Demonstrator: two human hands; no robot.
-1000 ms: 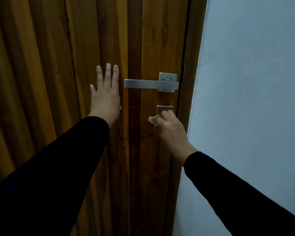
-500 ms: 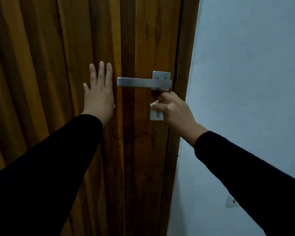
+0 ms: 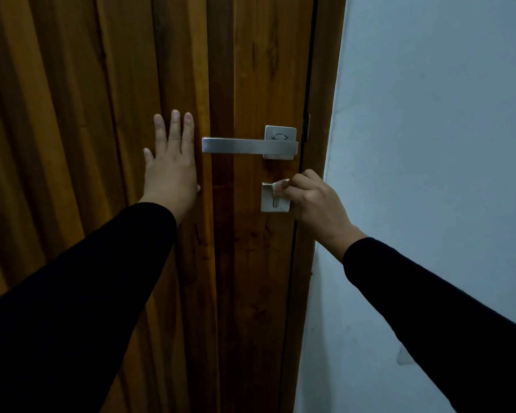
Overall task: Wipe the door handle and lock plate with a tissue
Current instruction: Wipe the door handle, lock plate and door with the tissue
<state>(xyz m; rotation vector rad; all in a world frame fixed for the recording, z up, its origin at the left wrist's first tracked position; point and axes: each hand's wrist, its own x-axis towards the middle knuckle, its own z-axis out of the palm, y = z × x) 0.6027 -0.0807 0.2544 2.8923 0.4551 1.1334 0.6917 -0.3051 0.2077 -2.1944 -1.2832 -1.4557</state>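
Observation:
A brushed-metal lever door handle (image 3: 245, 146) juts left from its square rose on a brown wooden door (image 3: 116, 99). Below it is a small square metal lock plate (image 3: 269, 203) with a keyhole. My right hand (image 3: 316, 201) pinches a small white tissue (image 3: 277, 186) against the plate's upper right part and covers the plate's right edge. My left hand (image 3: 172, 165) lies flat on the door, fingers apart, just left of the handle's free end, holding nothing.
The door frame (image 3: 319, 174) runs down just right of the handle and lock plate. A pale blue-white wall (image 3: 429, 174) fills the right side. Both my arms wear black sleeves.
My right hand rose from the plate's lower edge to just under the handle, then settled on the plate's upper right part with the tissue. My left hand stays flat on the door.

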